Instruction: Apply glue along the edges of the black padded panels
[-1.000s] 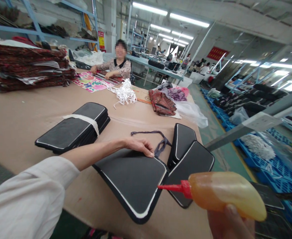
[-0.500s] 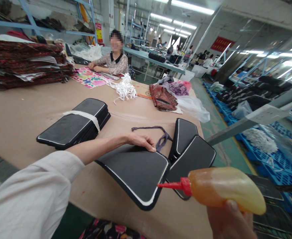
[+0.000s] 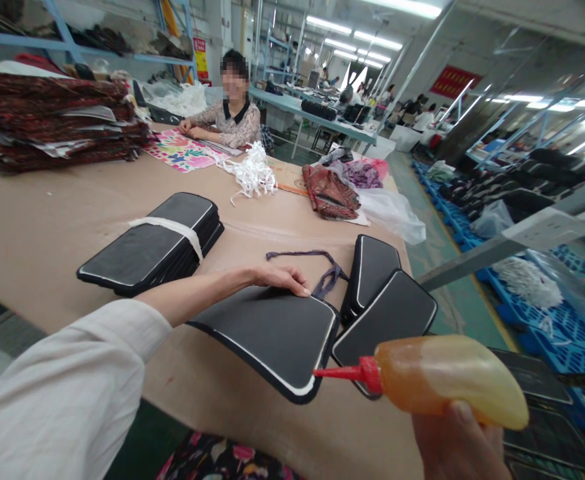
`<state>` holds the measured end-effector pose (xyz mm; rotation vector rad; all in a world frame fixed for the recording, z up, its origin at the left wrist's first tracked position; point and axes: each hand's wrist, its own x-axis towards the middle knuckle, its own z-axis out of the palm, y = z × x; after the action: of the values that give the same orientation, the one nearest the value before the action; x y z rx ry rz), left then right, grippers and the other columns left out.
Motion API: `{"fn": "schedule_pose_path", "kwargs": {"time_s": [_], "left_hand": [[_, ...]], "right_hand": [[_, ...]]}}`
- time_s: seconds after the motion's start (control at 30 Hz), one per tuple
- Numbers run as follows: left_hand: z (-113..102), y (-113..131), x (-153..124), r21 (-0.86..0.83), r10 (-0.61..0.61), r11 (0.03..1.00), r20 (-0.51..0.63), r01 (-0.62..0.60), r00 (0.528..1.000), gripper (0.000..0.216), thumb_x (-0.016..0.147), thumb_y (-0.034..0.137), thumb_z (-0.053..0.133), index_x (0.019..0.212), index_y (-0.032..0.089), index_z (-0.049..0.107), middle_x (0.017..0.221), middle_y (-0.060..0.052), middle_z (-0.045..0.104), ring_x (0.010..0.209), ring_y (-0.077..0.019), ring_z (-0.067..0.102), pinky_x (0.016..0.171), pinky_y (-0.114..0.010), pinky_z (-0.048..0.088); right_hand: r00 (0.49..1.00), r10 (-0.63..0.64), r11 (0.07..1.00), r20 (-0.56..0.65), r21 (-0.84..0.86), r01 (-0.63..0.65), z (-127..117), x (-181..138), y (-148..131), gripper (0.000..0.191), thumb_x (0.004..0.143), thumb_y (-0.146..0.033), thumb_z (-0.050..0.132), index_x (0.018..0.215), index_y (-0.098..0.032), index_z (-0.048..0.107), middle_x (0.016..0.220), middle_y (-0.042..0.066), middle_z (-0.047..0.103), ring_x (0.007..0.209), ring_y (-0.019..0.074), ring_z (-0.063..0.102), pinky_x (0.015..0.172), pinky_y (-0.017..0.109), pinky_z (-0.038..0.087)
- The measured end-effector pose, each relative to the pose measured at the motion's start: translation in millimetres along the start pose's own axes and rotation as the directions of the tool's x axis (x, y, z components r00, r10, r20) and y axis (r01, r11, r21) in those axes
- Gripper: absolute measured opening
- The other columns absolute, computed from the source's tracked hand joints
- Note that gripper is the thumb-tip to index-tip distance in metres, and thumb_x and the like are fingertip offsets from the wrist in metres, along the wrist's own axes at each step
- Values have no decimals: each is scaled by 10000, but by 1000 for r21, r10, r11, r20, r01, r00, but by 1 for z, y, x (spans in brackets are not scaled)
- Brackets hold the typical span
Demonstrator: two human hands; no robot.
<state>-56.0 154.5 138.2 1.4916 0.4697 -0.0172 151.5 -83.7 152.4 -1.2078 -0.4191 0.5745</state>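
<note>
My left hand (image 3: 286, 279) pinches the far edge of a black panel (image 3: 272, 333) with rounded corners and a white line along its border. The panel is held tilted above the table's near side. In my right hand (image 3: 460, 440) is a glue bottle (image 3: 447, 380) of amber liquid with a red nozzle, lying nearly level. Its tip is at the panel's right edge, on or just over the white line; contact cannot be told. Right of the panel lie a loose black panel (image 3: 387, 320) and a small stack of black panels (image 3: 375, 267). A dark cloth strip (image 3: 327, 280) lies behind my left hand.
A stack of black panels (image 3: 157, 247) tied with a white band stands at left. Farther back are piled red-brown sheets (image 3: 62, 120), white strips (image 3: 255, 173) and folded brown material (image 3: 330, 193). Across the table sits a person (image 3: 235, 120). A metal post (image 3: 502, 243) slants at right.
The near corner of the held panel has risen slightly, and the bottle tip stays at its right edge. The whole view has shifted a little. Both hands keep their hold.
</note>
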Motion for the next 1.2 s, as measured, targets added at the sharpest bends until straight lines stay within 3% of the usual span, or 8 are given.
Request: {"fn": "schedule_pose_path", "kwargs": {"time_s": [0.2, 0.37, 0.57, 0.7, 0.83, 0.97, 1.07, 1.2], "left_hand": [[-3, -3, -1, 10, -4, 1000, -40, 4, 999, 323, 622, 444, 672, 654, 133, 590, 566, 33, 522, 532, -79, 438, 520, -199, 309], [-6, -8, -1, 9, 15, 1000, -64, -14, 998, 301, 640, 421, 664, 645, 130, 588, 563, 33, 514, 532, -77, 427, 532, -204, 310], [-11, -16, 0, -17, 20, 1000, -93, -21, 995, 295, 642, 419, 660, 654, 131, 593, 578, 32, 528, 540, -80, 444, 533, -204, 312], [-12, -17, -2, -32, 7, 999, -146, -11, 989, 300, 624, 421, 665, 636, 130, 593, 558, 26, 535, 523, -85, 448, 520, -208, 313], [-13, -19, -5, -72, -4, 997, -188, -10, 982, 302, 615, 427, 659, 608, 135, 581, 544, 27, 524, 501, -83, 431, 502, -212, 302], [-14, -22, -7, -105, -9, 994, -273, -21, 962, 310, 602, 434, 659, 597, 139, 563, 536, 30, 512, 497, -86, 424, 502, -216, 302], [-14, -22, -9, -122, -29, 992, -363, -17, 931, 320, 587, 437, 665, 585, 138, 553, 527, 30, 507, 489, -86, 423, 497, -216, 302], [-13, -25, -8, -188, -58, 982, -431, -27, 900, 336, 564, 447, 676, 588, 136, 551, 525, 27, 515, 476, -88, 429, 491, -219, 308]], "right_hand": [[993, 72, 997, -95, -26, -75, 18, -11, -12, 503, 484, -292, 762, 962, -232, 619, 901, -5, 635, 699, 136, 577, 613, 219, 519], [986, 131, 989, -103, -48, -137, 27, -20, -20, 514, 535, -321, 750, 1021, -267, 591, 1029, -22, 610, 831, 119, 563, 694, 179, 490], [991, 100, 993, -95, -58, -105, 17, -15, -14, 489, 524, -334, 760, 981, -256, 605, 884, -21, 634, 750, 127, 584, 669, 201, 509], [998, -15, 998, -54, -56, 12, 11, -8, -8, 531, 491, -282, 792, 988, -231, 613, 841, -2, 636, 735, 149, 588, 624, 229, 530], [986, -126, 991, -113, -57, 120, 1, -6, 1, 667, 463, -245, 811, 1086, -267, 575, 1130, -14, 566, 897, 151, 555, 633, 211, 532], [972, -181, 980, -150, -106, 166, 2, -11, 6, 593, 430, -179, 818, 987, -213, 616, 1124, 5, 577, 750, 106, 551, 614, 171, 502], [948, -240, 971, -210, -74, 229, 16, -15, 4, 563, 453, -191, 809, 976, -225, 602, 1158, -6, 557, 923, 161, 548, 795, 285, 499], [905, -311, 950, -290, -70, 304, 37, -18, -1, 572, 444, -237, 812, 969, -213, 587, 1149, 22, 552, 1142, 287, 438, 980, 527, 352]]}}
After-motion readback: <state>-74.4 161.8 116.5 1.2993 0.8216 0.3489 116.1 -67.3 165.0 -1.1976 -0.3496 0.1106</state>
